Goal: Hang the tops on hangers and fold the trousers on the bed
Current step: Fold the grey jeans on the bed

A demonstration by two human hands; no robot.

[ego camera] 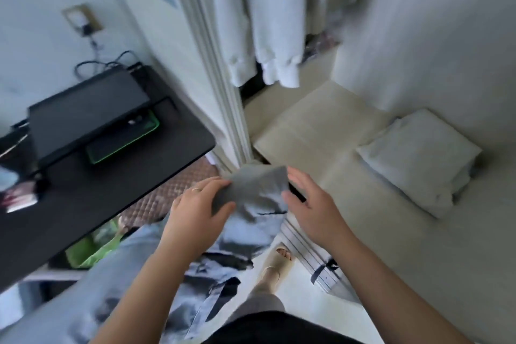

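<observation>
A: Entry, near to far. Left hand [195, 204] grips the garment [251, 204]: thumb over the front, fingers curled behind a grey fold at its top. Right hand [318, 209] has its fingers straight and spread, just beside the garment's right edge, and holds nothing. Contact not clear.

B: Where is the garment?

A: In the air in front of the body. It hangs from the left hand and trails down past the left forearm. A foot [283, 254] is below it, with a striped cloth [307, 246] beside the foot.

B: Risks?

A: My judgement only.
1. One-hand grip on a bunched fold. If the right hand misses the edge, the loose length could slide off or drag.
2. The trailing part hangs low. A step forward could tread on it.
3. The desk [111, 190] is close on the left, with a phone [122, 142] on it. A wide shake-out could sweep the phone off.
4. Type of garment unclear. If misjudged, it goes on a hanger when it should be folded, or the reverse.

B: How does it look?

A: Grey at the grip, pale blue-grey lower down, with dark bands or trim. It is soft, creased and bunched, not spread flat. Blur hides the seams, so I cannot tell top from trousers.

B: Further off?

A: A folded pile [418, 159] on a pale surface to the right; bed or floor, cannot tell. White tops [251, 22] hang at the back.
</observation>
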